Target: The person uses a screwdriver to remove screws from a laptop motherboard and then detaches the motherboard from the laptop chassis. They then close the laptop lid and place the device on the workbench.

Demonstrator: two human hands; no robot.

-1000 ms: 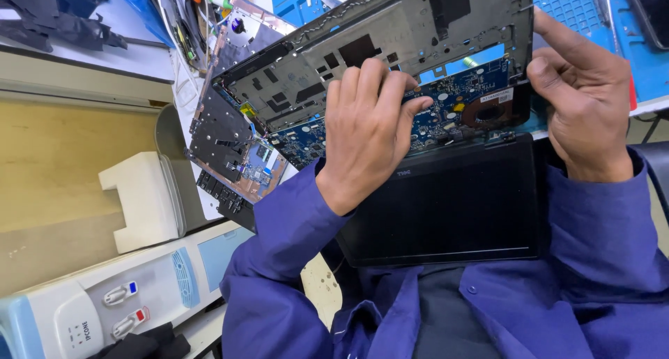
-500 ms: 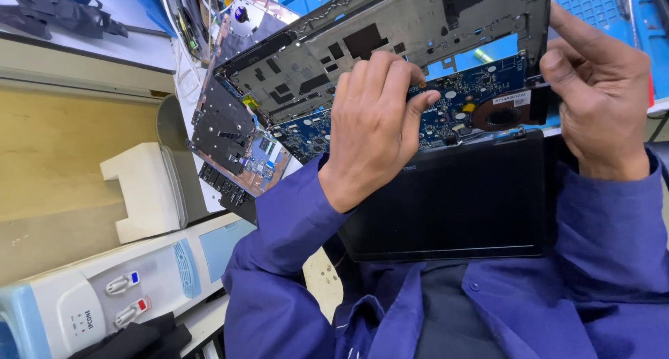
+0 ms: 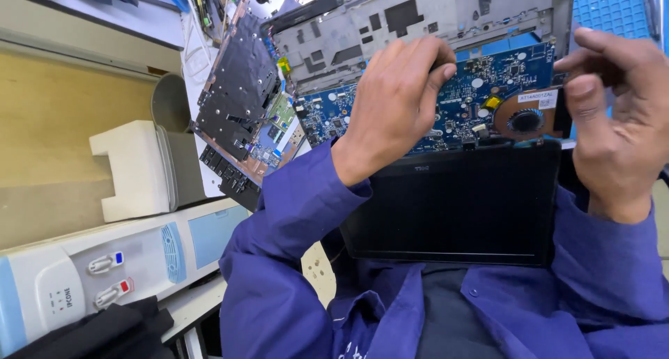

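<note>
I see a cluttered workbench with a blue mat far right and a water dispenser near left. The opened laptop sits at the bench edge, its blue motherboard and copper fan bared. My left hand pinches together on the board; my right hand grips the laptop's right edge.

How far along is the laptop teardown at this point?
Done: the grey metal palmrest frame is lifted clear, baring the blue circuit board and round copper fan. In hand: the left hand fingers the board; the right hand pinches near the fan. Left: board and fan sit in the black laptop.
</note>
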